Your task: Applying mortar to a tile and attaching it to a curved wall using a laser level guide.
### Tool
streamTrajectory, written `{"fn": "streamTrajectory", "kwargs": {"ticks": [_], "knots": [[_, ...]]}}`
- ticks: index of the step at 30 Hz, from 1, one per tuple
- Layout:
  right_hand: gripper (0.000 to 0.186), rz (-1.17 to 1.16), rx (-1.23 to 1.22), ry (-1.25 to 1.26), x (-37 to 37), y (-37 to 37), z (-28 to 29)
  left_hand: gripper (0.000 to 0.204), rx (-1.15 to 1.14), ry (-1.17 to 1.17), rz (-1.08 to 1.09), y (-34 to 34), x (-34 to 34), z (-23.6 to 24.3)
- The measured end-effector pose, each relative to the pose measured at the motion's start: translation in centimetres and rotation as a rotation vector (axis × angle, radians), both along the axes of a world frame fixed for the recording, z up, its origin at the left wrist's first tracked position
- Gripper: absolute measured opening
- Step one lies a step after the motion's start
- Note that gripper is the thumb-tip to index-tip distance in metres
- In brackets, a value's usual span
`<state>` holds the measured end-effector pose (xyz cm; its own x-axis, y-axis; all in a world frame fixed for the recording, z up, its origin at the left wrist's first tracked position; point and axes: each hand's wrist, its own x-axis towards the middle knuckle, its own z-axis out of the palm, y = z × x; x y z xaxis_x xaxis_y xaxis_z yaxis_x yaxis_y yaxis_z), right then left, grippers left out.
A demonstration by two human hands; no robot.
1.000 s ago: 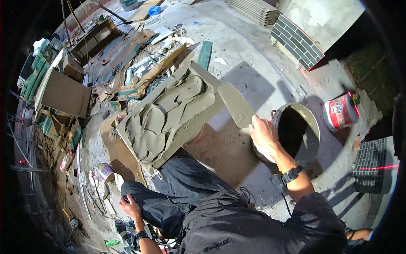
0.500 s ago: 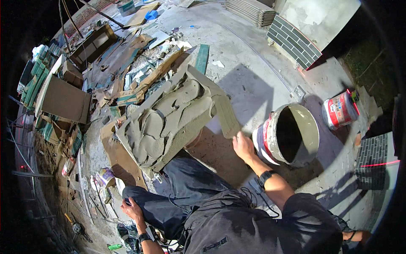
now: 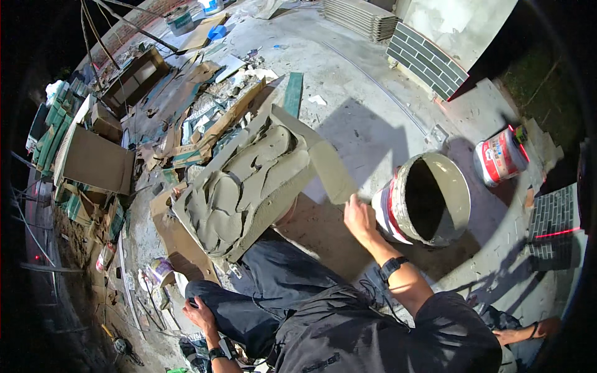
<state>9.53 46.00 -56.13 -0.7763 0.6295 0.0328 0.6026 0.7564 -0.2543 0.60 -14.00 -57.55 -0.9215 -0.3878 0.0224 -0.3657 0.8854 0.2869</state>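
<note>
My right hand (image 3: 360,217) grips a mortar-coated trowel (image 3: 329,171) by its handle, the blade against the right end of a slanted slab (image 3: 242,186) heaped with thick, ridged grey mortar. Under the slab a pale container is partly visible. My left hand (image 3: 199,316) rests on my left knee with its fingers loosely apart and nothing visible in them. Just right of my right hand stands a large bucket (image 3: 395,208) crusted with grey mortar, its interior dark.
Red-and-white bucket (image 3: 497,158) at right. Panels with dark brick-pattern tiles (image 3: 426,59), stacked sheets (image 3: 357,20) at top. Scattered boards (image 3: 217,121), cardboard boxes (image 3: 96,158) and debris fill the left side. Another person's hand (image 3: 510,336) shows at lower right.
My right hand and trowel have moved left and down, away from the bucket's rim. The other person's hand at lower right has come further into view. My left hand stays on the knee.
</note>
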Motion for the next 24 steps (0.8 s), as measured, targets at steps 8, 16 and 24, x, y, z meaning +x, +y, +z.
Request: {"fn": "streamTrajectory", "kwargs": {"ticks": [8, 16, 24], "knots": [[0.029, -0.253, -0.182, -0.113, -0.1, 3.6, 4.2, 0.052, 0.041, 0.073, 0.004, -0.8, 0.9, -0.4], [0.026, 0.056, -0.173, -0.065, -5.3, 4.5, 12.2, 0.047, 0.068, 0.14, -0.004, 0.0, 1.2, 0.0], [0.017, 0.511, -0.049, -0.16, -18.4, 2.1, 15.9, 0.048, 0.097, 0.165, 0.043, 0.5, 1.9, 1.1]]}}
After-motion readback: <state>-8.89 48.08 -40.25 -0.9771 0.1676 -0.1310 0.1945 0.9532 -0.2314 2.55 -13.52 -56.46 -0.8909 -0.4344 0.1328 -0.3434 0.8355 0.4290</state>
